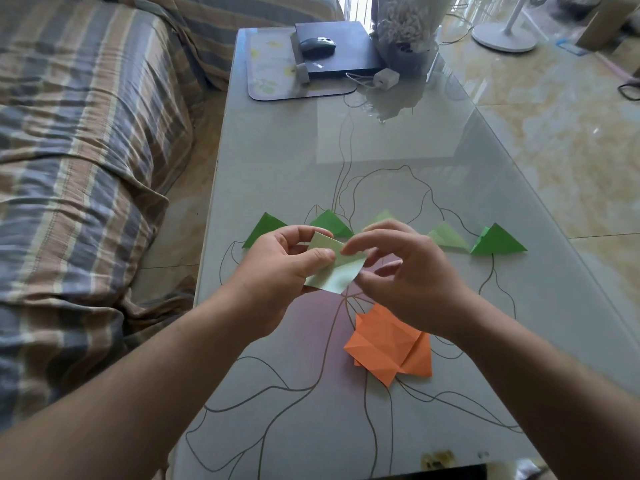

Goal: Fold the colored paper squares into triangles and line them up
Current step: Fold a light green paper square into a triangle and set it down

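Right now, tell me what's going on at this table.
A person is folding paper. The left hand and right hand both pinch a pale green paper held above the glass table. Five green triangles already sit in a row behind the hands. A pile of creased orange papers waits nearer the person.

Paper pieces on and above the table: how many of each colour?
Dark green triangles: 3
Pale green triangles: 2
Pale green sheet held in both hands: 1
Orange sheets, overlapping pile: at least 2; exact number unclear
Total: at least 8
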Demonstrator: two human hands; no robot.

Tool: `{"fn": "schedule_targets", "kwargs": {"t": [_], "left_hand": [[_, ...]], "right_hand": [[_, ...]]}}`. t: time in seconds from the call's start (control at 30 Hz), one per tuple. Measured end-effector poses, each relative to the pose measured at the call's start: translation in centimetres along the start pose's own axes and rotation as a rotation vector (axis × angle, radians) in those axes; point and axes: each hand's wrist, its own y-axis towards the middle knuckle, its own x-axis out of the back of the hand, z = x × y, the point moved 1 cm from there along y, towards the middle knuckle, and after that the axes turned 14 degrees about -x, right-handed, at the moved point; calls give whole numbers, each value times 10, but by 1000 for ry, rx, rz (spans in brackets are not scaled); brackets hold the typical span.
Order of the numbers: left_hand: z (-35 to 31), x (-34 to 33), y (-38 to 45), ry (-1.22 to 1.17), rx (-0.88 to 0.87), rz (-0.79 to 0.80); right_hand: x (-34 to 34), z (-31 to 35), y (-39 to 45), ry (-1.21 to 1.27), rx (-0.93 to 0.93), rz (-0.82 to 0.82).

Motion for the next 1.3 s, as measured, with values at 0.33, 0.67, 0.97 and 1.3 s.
{"fn": "schedule_targets", "kwargs": {"t": [0.33,0.67,0.97,1.3], "left_hand": [[-2,-3,-3,-27,-14,9],[-5,-11,-6,-161,13,21],[1,-9,-9,-25,-112,98],[-1,-9,-9,13,-132,28]], "right_hand": [[1,-2,4,2,42,-38],[1,1,4,306,-71,-82],[4,4,3,497,-164,-40],[3,5,3,499,-200,-61]]}}
